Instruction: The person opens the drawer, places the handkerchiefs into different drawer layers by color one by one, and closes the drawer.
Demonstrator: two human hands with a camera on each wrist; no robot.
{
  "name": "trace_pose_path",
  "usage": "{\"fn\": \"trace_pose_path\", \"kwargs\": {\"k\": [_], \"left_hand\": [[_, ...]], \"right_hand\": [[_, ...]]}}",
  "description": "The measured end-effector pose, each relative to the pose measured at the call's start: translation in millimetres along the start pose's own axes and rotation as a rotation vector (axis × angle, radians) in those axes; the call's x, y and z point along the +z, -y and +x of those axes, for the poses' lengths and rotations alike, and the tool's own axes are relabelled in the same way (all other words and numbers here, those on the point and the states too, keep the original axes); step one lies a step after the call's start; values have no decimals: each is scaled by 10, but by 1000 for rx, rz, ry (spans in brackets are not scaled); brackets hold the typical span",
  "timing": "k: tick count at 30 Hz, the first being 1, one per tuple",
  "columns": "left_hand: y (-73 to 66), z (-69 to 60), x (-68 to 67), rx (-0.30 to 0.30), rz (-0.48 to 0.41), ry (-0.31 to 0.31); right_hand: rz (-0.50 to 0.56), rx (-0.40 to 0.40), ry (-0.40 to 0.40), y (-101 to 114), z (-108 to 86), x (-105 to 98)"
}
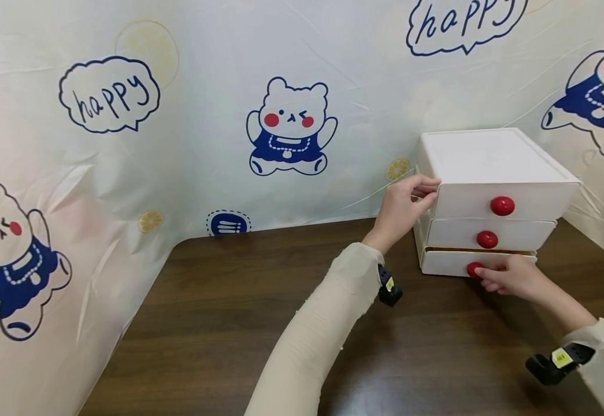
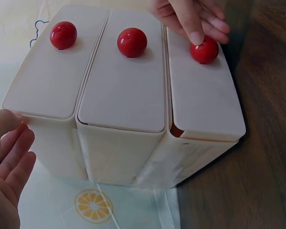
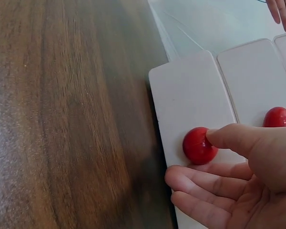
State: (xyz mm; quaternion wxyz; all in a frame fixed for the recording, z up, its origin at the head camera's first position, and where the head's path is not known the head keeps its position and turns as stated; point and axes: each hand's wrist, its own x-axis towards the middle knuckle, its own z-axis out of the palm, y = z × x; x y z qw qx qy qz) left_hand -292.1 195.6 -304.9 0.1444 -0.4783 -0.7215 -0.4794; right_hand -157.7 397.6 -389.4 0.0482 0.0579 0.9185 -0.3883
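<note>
A white three-drawer box (image 1: 494, 156) has one round red knob on each drawer front. The bottom drawer (image 1: 444, 262) stands slightly out, with a narrow gap along its upper edge. My right hand (image 1: 515, 277) pinches the bottom drawer's red knob (image 3: 199, 145), its thumb on the knob and the other fingers below. At the box's upper left front corner, my left hand (image 1: 403, 205) touches the edge with its fingertips, the fingers loosely extended in the left wrist view. The top knob (image 1: 502, 205) and the middle knob (image 1: 487, 239) are untouched. The drawer's inside is hidden.
The box stands on a dark brown wooden table (image 1: 218, 323), towards its back right. Behind it hangs a pale cloth (image 1: 203, 115) printed with bears, lemon slices and "happy" bubbles. Black cameras are strapped to both wrists.
</note>
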Motion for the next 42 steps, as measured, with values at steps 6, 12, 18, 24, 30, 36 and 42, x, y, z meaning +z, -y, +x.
{"fn": "trace_pose_path", "kwargs": {"k": [6, 12, 18, 24, 30, 36, 42], "left_hand": [[6, 1, 30, 7, 13, -9], [3, 14, 48, 17, 21, -11], [-2, 9, 56, 16, 30, -3], [-19, 0, 66, 20, 49, 11], [5, -3, 11, 14, 55, 23], [74, -25, -109, 10, 68, 13], [197, -96, -243, -23, 61, -9]], "right_hand": [[6, -27, -63, -5, 30, 39], [16, -39, -102, 1, 38, 41], [28, -37, -101, -46, 28, 29], [22, -12, -75, -67, -49, 7], [7, -16, -103, 53, -142, -34], [-51, -70, -115, 209, -172, -126], [-65, -98, -107, 382, -199, -143]]}}
